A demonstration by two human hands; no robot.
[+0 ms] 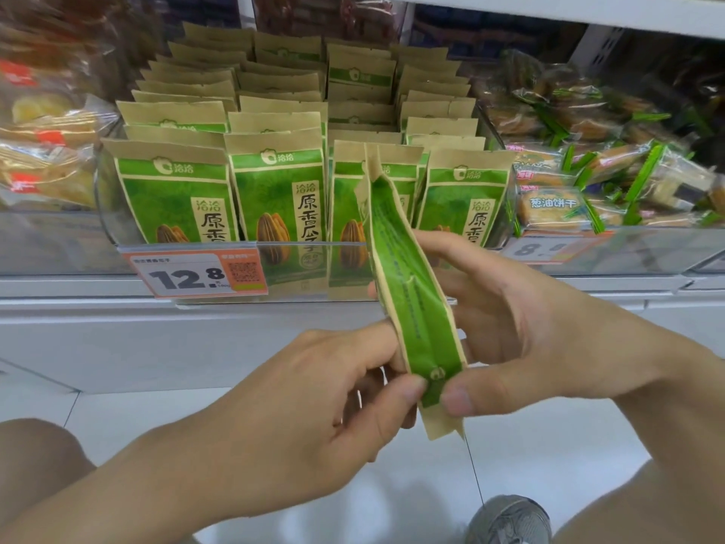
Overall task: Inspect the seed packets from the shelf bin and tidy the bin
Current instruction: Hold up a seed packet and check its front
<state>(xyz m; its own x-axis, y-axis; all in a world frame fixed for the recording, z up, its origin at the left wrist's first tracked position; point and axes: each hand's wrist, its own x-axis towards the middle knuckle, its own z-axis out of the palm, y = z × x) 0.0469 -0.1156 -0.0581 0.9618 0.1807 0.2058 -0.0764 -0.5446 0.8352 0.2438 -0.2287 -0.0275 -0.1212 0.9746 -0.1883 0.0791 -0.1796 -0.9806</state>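
A green and tan seed packet (408,284) is held edge-on in front of the shelf, its narrow side facing me. My left hand (314,402) pinches its lower end with thumb and fingers. My right hand (521,327) holds it from the right, thumb at the lower end and fingers curled behind the packet. Behind it, the clear shelf bin (106,214) holds several rows of matching seed packets (274,198) standing upright, fronts facing me.
A price tag reading 12.8 (192,274) hangs on the bin's front. Wrapped biscuits (561,206) fill the bin to the right, and bagged snacks (43,151) the one to the left. The white shelf ledge (117,339) runs below. My knees and a grey shoe (510,520) are over the white floor.
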